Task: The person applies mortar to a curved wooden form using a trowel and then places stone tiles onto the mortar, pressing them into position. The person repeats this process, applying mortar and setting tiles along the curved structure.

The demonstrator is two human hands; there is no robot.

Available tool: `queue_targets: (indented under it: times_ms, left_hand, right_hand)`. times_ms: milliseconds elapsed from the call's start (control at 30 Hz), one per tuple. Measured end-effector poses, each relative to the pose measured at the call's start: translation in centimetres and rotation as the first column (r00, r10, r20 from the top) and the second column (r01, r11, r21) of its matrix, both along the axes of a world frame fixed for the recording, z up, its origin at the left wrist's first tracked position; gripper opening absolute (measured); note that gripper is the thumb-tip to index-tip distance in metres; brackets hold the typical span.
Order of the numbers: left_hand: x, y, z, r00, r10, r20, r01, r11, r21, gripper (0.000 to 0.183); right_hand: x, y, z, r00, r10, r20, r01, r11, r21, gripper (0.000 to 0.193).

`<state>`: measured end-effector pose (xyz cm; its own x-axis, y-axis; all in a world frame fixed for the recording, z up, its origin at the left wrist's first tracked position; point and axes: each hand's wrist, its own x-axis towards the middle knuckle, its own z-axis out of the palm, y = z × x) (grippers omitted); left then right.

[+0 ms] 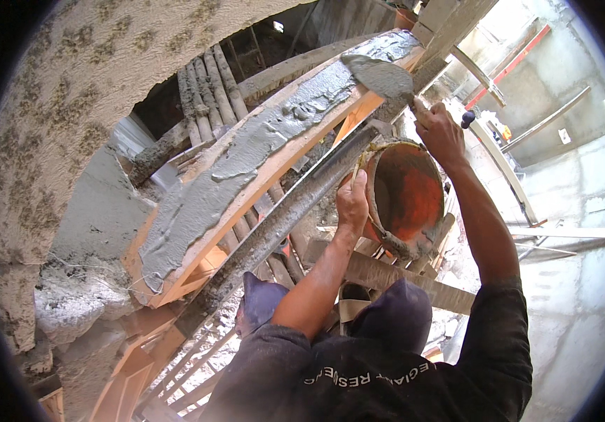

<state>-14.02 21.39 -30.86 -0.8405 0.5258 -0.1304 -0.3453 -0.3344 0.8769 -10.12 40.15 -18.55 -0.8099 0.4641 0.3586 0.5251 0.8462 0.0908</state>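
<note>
My left hand (pixel 354 202) grips the cement-crusted rim of an orange bucket (pixel 409 193) on its left side. The bucket tilts so that its mouth faces me, and grey residue coats part of the inside. Held in my right hand (pixel 441 133), above and right of the bucket, is a trowel (pixel 381 74) with a mortar-covered blade; its handle is mostly hidden by my fingers. The blade lies over the far end of a long, curved wooden board (pixel 228 224). Wet grey mortar (pixel 246 152) forms a thick, uneven layer along the board's top.
A rough plastered arch (pixel 56 119) curves over the left side. Beside the board runs a grimy metal beam (pixel 281 200), with a wooden plank (pixel 401 276) near my knees. Several poles (pixel 207 91) lie behind the board. A grey block wall (pixel 583 183) stands at right.
</note>
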Motion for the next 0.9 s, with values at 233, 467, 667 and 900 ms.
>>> queue_targets:
  times_ms: [233,467,667,900]
  left_hand:
    - [-0.3,0.2,-0.5,0.998,0.044,0.048,-0.046,0.998,0.038,0.033]
    - [-1.8,-1.3,-2.3,0.989,-0.143,0.027,0.145,0.985,-0.097,0.033]
    - [-1.7,-1.6,0.1,0.964,-0.251,0.093,0.240,0.964,0.114,0.035]
    - [-0.6,-1.3,2.8,0.935,-0.346,0.078,0.333,0.931,0.147,0.040]
  right_hand:
    - [1.0,-2.8,0.6,1.000,0.012,0.022,-0.005,0.945,-0.326,0.044]
    - [12.0,-6.1,3.4,1.000,-0.028,-0.006,0.023,0.903,-0.429,0.032]
    - [17.4,-7.8,6.7,0.882,-0.076,0.465,0.344,0.777,-0.527,0.024]
    - [18.1,-7.6,-5.3,0.802,-0.141,0.581,0.357,0.893,-0.275,0.026]
